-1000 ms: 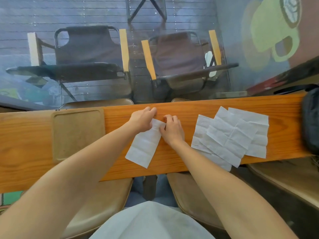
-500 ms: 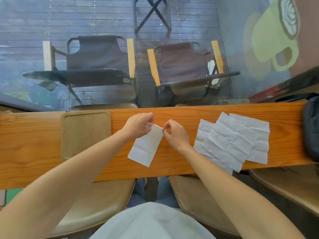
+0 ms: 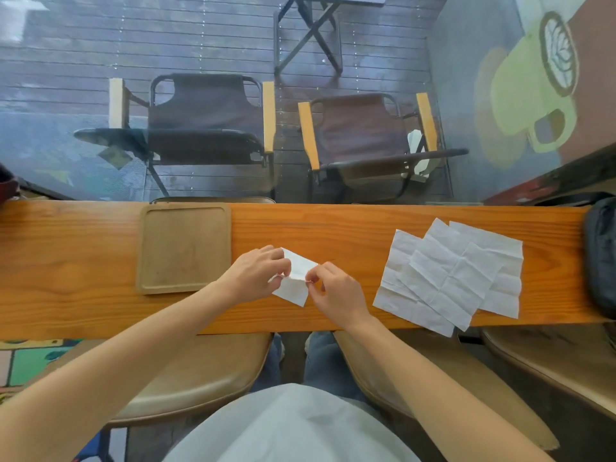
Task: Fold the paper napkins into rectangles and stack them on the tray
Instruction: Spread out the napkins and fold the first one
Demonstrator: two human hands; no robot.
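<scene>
A white paper napkin (image 3: 297,278) lies on the wooden counter (image 3: 350,235), bent over itself in the middle, its far half raised. My left hand (image 3: 255,273) pinches its left edge and my right hand (image 3: 335,291) pinches its right edge. A brown wooden tray (image 3: 156,248) with nothing on it sits on the counter, left of my left hand. Several unfolded white napkins (image 3: 450,275) lie overlapping to the right of my right hand.
A dark bag (image 3: 601,258) rests at the counter's right end. A glass pane runs along the counter's far edge, with two folding chairs (image 3: 206,125) behind it. Brown stool seats (image 3: 196,371) stand below the near edge.
Both hands have drawn the napkin's far end toward me, so the long strip now shows about half its earlier length. The camera view has tilted down.
</scene>
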